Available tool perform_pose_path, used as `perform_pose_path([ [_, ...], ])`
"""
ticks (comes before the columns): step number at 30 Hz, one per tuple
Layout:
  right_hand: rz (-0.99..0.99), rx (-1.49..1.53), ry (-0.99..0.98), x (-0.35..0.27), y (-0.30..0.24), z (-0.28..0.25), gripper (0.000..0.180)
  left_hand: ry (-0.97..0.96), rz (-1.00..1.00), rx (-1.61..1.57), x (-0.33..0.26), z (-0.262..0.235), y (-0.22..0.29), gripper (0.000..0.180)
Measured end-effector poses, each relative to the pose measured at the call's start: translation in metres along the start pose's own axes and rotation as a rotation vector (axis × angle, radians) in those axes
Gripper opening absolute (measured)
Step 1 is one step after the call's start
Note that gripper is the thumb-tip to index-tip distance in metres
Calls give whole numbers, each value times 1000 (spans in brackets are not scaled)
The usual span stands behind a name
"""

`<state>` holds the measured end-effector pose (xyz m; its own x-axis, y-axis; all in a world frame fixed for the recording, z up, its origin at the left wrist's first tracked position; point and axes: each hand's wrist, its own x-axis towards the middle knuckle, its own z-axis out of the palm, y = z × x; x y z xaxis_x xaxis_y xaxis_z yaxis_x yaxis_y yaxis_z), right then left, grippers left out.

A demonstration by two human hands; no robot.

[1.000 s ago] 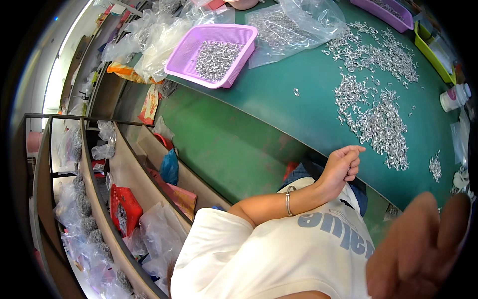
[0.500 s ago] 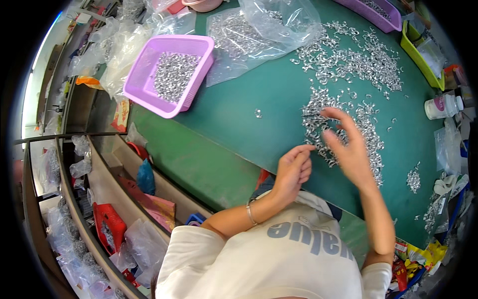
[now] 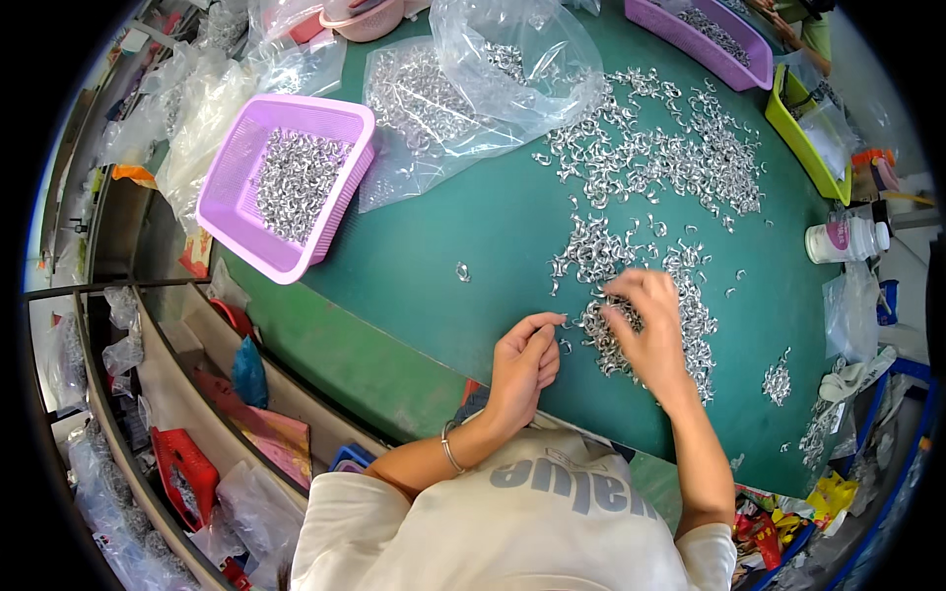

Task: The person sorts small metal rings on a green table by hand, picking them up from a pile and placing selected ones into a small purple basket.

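Head view: the person's left hand (image 3: 522, 369) is at the near edge of the green tabletop (image 3: 424, 320), fingers curled in and thumb against the index finger; whether a piece is pinched there cannot be told. A silver bangle (image 3: 450, 448) circles that wrist. The right hand (image 3: 652, 340), slightly blurred, hovers over the nearer heap of small, curved silver metal pieces (image 3: 603, 249), its fingers bent and parted from the thumb, grasping nothing that can be made out. This heap spreads beneath the right hand and just beyond it, while a looser scatter (image 3: 690, 163) lies farther away, and a small cluster (image 3: 777, 382) sits off to its right.

Beyond the left hand and to its left stands a lilac plastic basket (image 3: 236, 163) (similar pieces cover part of its bottom). Between that basket and the farther scatter, a clear plastic bag (image 3: 394, 182) lies with more pieces inside. Well to the right of the right hand are a white bottle (image 3: 836, 241) and, farther off, a yellow-green tray (image 3: 806, 148).
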<state>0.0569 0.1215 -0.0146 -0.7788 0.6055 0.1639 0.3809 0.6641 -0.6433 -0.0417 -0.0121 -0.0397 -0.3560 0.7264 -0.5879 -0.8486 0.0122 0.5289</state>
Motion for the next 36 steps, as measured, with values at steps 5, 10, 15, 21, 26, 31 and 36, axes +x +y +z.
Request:
perform_pose_path([
  [5, -59, -101, 132, 69, 12, 25, 17, -22, -12, 11, 5, 3, 3, 14],
  [10, -132, -342, 119, 98, 28, 47, 12, -25, -46, 27, 7, 5, 1, 14],
  [15, -191, -261, 16, 99, 33, 45, 5, -41, -29, 33, 9, 6, 1, 14],
  [21, -303, -240, 31, 99, 34, 40, 11, -42, 6, 40, 9, 11, 2, 15],
  [26, 287, 713, 43, 58, 14, 20, 13, -59, 104, 17, 1, 15, 7, 14],
  [31, 713, 1528, -17, -11, -16, 4, 15, -109, 413, 379, -8, 26, 5, 18],
  [36, 679, 1670, 167, -46, -36, 0, 14, -149, 488, 450, -17, 32, -4, 13],
])
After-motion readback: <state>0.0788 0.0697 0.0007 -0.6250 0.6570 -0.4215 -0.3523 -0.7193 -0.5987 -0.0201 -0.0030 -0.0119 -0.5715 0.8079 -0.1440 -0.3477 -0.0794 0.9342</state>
